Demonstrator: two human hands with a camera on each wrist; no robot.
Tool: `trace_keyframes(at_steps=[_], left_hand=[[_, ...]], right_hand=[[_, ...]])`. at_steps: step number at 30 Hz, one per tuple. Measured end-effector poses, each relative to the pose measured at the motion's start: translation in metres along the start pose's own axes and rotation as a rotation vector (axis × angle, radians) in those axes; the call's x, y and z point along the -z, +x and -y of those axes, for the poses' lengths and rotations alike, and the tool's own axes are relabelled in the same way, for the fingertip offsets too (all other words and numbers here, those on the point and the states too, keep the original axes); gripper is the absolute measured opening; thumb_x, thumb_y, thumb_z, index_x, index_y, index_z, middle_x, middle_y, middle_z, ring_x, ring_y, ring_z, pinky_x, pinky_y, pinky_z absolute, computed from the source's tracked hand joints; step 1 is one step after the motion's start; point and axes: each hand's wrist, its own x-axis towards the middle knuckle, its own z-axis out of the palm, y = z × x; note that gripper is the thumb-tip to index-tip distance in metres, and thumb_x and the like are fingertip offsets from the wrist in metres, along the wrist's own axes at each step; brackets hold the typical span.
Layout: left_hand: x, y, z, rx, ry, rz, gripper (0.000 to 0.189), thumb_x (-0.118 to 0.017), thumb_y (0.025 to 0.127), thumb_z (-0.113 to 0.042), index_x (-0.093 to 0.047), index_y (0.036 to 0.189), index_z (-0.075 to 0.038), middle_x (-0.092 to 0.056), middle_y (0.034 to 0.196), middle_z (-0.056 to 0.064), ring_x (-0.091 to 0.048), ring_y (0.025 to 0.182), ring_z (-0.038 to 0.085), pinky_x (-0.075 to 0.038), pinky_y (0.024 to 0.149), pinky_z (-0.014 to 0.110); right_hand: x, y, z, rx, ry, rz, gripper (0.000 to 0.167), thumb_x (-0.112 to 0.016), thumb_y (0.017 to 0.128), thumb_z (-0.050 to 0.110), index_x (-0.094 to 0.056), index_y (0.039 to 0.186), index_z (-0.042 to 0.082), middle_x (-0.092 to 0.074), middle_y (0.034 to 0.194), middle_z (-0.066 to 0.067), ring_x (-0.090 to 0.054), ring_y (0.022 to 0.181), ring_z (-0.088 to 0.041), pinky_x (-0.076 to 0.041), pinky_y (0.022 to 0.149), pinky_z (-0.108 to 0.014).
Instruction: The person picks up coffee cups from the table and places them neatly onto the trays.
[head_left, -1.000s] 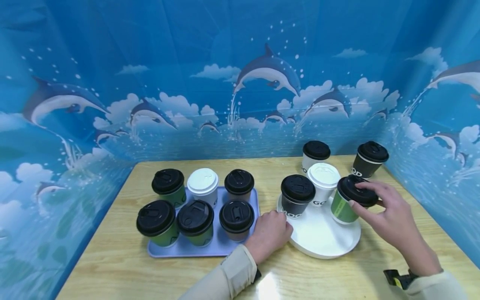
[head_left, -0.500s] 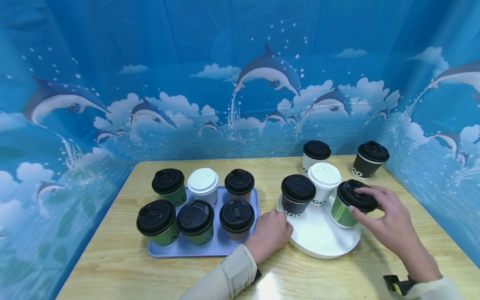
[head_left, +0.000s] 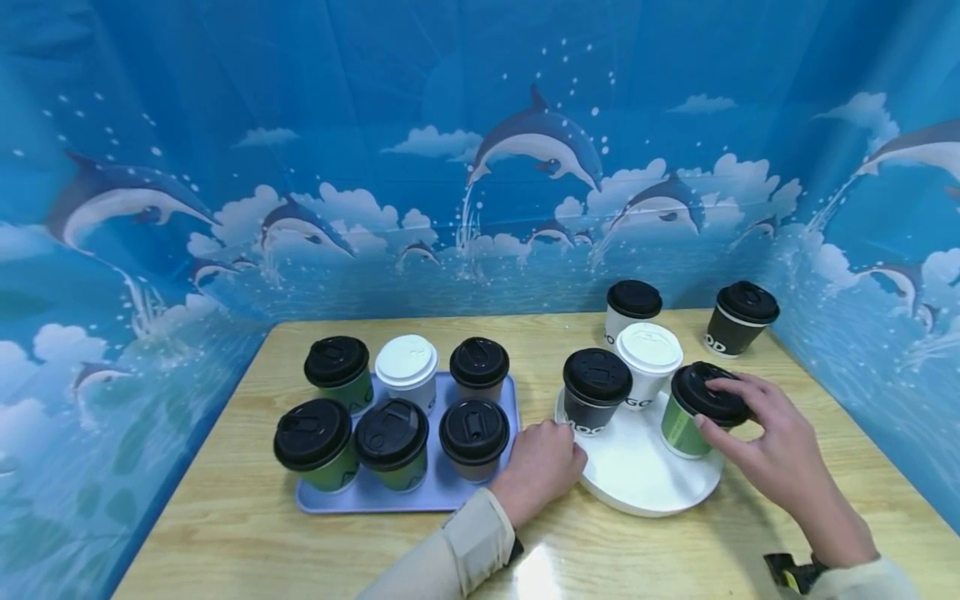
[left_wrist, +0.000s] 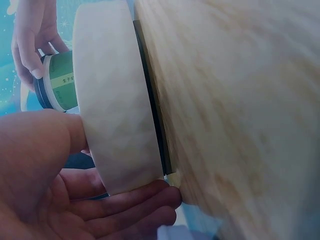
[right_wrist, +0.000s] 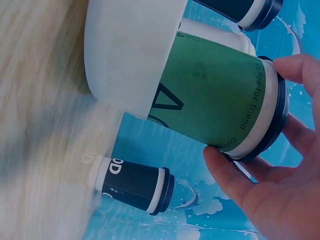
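My right hand (head_left: 776,446) holds a green paper coffee cup (head_left: 685,429) by its black lid, thumb on the near side and fingers over the far side. The cup stands near the right edge of a white round tray (head_left: 645,483). In the right wrist view, the tray's rim hides the base of the green cup (right_wrist: 210,90). My left hand (head_left: 543,462) grips the tray's left edge; the left wrist view has its thumb and fingers around the thick rim (left_wrist: 115,100). A black cup (head_left: 595,392) and a white cup (head_left: 647,362) also stand on the tray.
Left of the tray, a lavender rectangular tray (head_left: 375,500) bears several lidded cups in two rows. Behind the round tray stand a white cup with a black lid (head_left: 632,307) and a black cup (head_left: 738,321). A dolphin-print curtain (head_left: 450,167) borders the wooden table.
The green cup and my right hand have shifted slightly towards me, and the cup has settled lower on the tray's right side. My left hand stays on the tray's rim.
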Motion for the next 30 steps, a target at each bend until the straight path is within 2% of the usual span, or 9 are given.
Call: trace_keyframes(at_steps=[14, 20, 27, 30], left_hand=[[-0.001, -0.001, -0.001, 0.002, 0.02, -0.016, 0.039, -0.065, 0.094, -0.022, -0.05, 0.058, -0.016, -0.055, 0.062, 0.003, -0.05, 0.052, 0.016, -0.044, 0.048, 0.033], [-0.001, 0.0, -0.001, 0.008, 0.026, -0.016, 0.037, -0.065, 0.093, -0.023, -0.052, 0.059, -0.015, -0.056, 0.063, 0.003, -0.052, 0.053, 0.017, -0.045, 0.048, 0.033], [-0.001, -0.001, -0.001, 0.005, 0.029, -0.019, 0.037, -0.066, 0.093, -0.023, -0.052, 0.059, -0.015, -0.056, 0.064, 0.003, -0.053, 0.054, 0.017, -0.045, 0.048, 0.033], [-0.001, -0.001, -0.001, 0.002, 0.032, -0.02, 0.037, -0.066, 0.093, -0.023, -0.053, 0.06, -0.015, -0.056, 0.064, 0.003, -0.052, 0.053, 0.017, -0.045, 0.048, 0.033]], right_hand=[[-0.002, 0.004, -0.004, 0.003, 0.034, 0.004, 0.049, -0.081, 0.089, 0.023, -0.065, 0.133, 0.008, -0.05, 0.142, -0.031, -0.048, 0.124, -0.057, -0.037, 0.089, -0.075], [0.003, 0.004, -0.004, -0.013, 0.015, 0.058, 0.051, -0.078, 0.092, 0.027, -0.062, 0.137, 0.009, -0.044, 0.147, -0.033, -0.044, 0.127, -0.06, -0.034, 0.091, -0.078], [0.008, 0.003, -0.004, -0.052, 0.015, 0.133, 0.056, -0.076, 0.094, 0.032, -0.058, 0.142, 0.011, -0.029, 0.157, -0.039, -0.033, 0.132, -0.068, -0.026, 0.092, -0.084], [0.01, 0.002, -0.003, -0.064, 0.014, 0.154, 0.056, -0.076, 0.094, 0.033, -0.057, 0.143, 0.012, -0.025, 0.159, -0.039, -0.032, 0.132, -0.07, -0.027, 0.091, -0.084]])
